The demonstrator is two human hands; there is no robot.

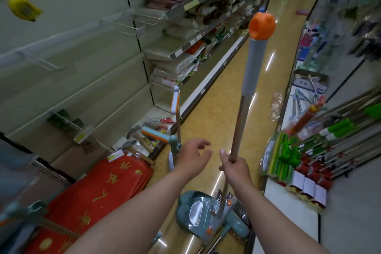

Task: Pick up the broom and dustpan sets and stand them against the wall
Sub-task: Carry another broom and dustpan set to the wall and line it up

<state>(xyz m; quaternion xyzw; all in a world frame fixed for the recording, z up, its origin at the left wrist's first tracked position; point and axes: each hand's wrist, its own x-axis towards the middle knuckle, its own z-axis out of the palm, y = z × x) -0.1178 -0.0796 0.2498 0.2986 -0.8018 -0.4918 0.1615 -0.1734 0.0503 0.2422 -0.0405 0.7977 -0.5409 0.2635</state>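
Orange-capped broom pole (238,128): R hand (235,168) gripping low; L hand (191,156) hovering open, empty. Low grip risking top swinging into shelf (181,51) beyond hands.

Glossy tan aisle floor (208,113) here, with a crumpled clear plastic wrapper (275,107) lying by the right shelving. The teal plastic dustpan (195,210) is down at floor level, can't tell if it's touching. The low white left shelf ledge (157,109) has red banners with gold characters (92,198) and wooden-handled hammers (134,144) on it.
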